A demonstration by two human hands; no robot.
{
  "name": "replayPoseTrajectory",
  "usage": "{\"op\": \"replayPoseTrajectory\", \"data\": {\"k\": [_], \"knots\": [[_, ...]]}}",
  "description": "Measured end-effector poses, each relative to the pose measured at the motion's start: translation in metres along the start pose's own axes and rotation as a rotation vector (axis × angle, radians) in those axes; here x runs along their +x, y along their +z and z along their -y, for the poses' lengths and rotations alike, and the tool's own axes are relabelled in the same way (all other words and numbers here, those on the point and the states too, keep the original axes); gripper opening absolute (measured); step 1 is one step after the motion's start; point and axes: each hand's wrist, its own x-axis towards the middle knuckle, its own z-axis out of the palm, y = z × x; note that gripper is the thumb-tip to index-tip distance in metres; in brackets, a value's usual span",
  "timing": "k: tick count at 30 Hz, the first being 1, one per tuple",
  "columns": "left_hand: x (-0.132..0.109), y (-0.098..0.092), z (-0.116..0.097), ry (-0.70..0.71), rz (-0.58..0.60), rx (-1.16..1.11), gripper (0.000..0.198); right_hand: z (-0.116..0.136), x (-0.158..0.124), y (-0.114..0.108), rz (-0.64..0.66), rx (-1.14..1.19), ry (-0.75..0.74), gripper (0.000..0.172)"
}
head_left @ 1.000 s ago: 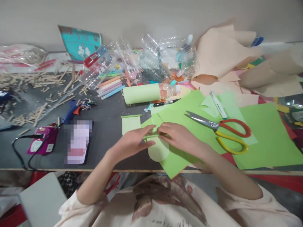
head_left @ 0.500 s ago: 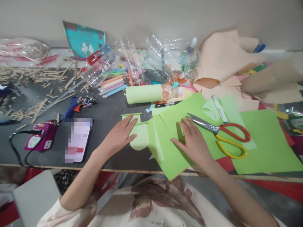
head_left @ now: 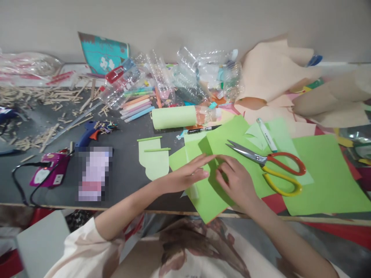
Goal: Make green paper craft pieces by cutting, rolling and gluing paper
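My left hand (head_left: pixel 193 173) reaches across over bright green paper (head_left: pixel 214 208), its fingers stretched out and holding nothing. Its fingertips meet those of my right hand (head_left: pixel 236 177), whose fingers are loosely bent and apart, with nothing seen in them. Right of that hand lie scissors (head_left: pixel 262 158) with a red and a yellow handle, blades open. Left of the paper is a pale green cut-out (head_left: pixel 156 166) with a curved lower edge. Two thin green strips, an upper one (head_left: pixel 149 139) and a lower one (head_left: pixel 158 150), lie on it.
Behind the cut-out lies a bottle wrapped in pale green paper (head_left: pixel 174 117), near a black pen (head_left: pixel 204 129). A white marker (head_left: pixel 266 135) rests beyond the scissors. Leftward are a phone (head_left: pixel 95 173), a blue glue gun (head_left: pixel 87 133), a purple box with cables (head_left: pixel 50 170) and scattered wood sticks (head_left: pixel 49 135).
My left hand has left the cut-out and moved right to meet my right hand over the green paper. The cut-out and its strips have shifted left.
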Motion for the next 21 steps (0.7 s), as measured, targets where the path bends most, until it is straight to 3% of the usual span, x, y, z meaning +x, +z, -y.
{"op": "replayPoseTrajectory", "data": {"k": [2, 5, 8, 10, 14, 17, 21], "knots": [[0.013, 0.01, -0.004, -0.088, -0.013, -0.087, 0.071, 0.001, -0.002, -0.001, 0.012, 0.043, 0.024, 0.01], [0.027, 0.019, -0.004, -0.166, -0.165, -0.209, 0.073, -0.002, -0.006, -0.003, 0.036, 0.144, 0.145, 0.01], [0.028, 0.022, 0.001, -0.139, -0.332, -0.489, 0.065, -0.011, -0.009, -0.004, 0.047, 0.182, 0.27, 0.02], [0.021, 0.02, 0.004, -0.113, -0.374, -0.677, 0.065, -0.022, -0.011, -0.005, 0.052, 0.16, 0.307, 0.024], [0.0, 0.011, 0.012, 0.016, -0.48, -0.815, 0.057, -0.047, -0.014, -0.009, 0.081, 0.105, 0.355, 0.034], [-0.005, 0.01, 0.016, -0.028, -0.466, -0.857, 0.048, -0.055, -0.017, -0.01, 0.105, 0.052, 0.343, 0.043], [0.004, 0.02, 0.01, -0.121, -0.423, -0.871, 0.049, -0.047, -0.022, -0.003, 0.186, 0.016, 0.285, 0.053]]}}
